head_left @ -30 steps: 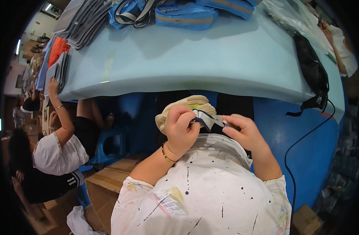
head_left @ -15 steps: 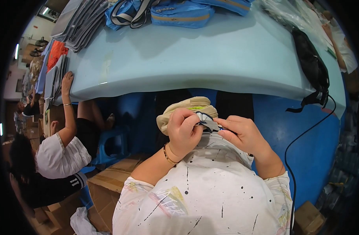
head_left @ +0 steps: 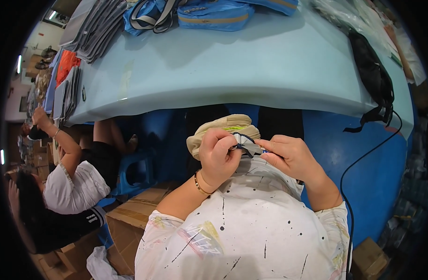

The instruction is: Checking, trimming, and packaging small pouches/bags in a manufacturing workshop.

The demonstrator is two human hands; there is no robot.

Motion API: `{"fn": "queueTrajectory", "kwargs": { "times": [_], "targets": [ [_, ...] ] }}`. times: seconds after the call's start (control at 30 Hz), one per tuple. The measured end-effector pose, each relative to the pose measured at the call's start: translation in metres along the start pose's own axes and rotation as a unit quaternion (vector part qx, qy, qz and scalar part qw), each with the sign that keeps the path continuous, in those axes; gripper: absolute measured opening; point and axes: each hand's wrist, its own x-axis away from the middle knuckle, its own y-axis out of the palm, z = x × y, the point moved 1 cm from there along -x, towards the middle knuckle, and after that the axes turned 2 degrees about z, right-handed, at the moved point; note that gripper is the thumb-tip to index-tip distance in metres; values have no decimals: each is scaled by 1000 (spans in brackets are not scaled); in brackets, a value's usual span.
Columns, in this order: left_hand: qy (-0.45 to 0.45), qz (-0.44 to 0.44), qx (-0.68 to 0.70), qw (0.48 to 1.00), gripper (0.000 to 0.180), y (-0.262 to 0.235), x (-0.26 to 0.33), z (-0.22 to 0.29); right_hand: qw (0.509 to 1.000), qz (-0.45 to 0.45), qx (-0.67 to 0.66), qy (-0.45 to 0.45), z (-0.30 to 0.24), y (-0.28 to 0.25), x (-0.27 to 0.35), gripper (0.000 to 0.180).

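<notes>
A beige pouch (head_left: 202,133) with a lime-green strip near its opening rests at my lap, below the table's front edge. My left hand (head_left: 218,151) is closed, its thumb and bent fingers pinching a grey-and-white strap (head_left: 243,140) with dark blue edging, in front of the pouch. Facing it, my right hand (head_left: 286,156) pinches thumb against fingers at the strap's other side. A small blue bit shows at those fingertips, too small to name. My fingers hide part of the strap.
Blue zipped bags (head_left: 214,17) and stacked grey flat pieces (head_left: 90,30) lie on the pale table (head_left: 214,70). A black bag (head_left: 370,70) hangs over its right edge, near a black cable (head_left: 358,163). At left a co-worker (head_left: 74,186) sits by a cardboard box (head_left: 130,219).
The co-worker's hand at left has come off the grey stack and moved down and away from the table. My own hands and the strap have hardly shifted.
</notes>
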Motion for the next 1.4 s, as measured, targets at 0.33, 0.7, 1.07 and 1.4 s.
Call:
{"fn": "queueTrajectory", "kwargs": {
  "times": [0.33, 0.7, 1.07, 1.4],
  "targets": [
    [-18, -2, 12, 1000, 34, -2, -2, 1, 999, 14, 41, -10, 4, -4, 0, 32],
    [-47, -18, 20, 999, 32, 6, 0, 2, 927, 64, -343, 140, 11, 35, -19, 38],
    [-94, -28, 21, 995, 30, 9, -1, -4, 836, 138, -477, 235, 29, 29, -19, 29],
    [-326, -127, 175, 920, 25, 4, -14, -15, 877, 87, -426, 203, 36, 35, -33, 25]
  ]
}}
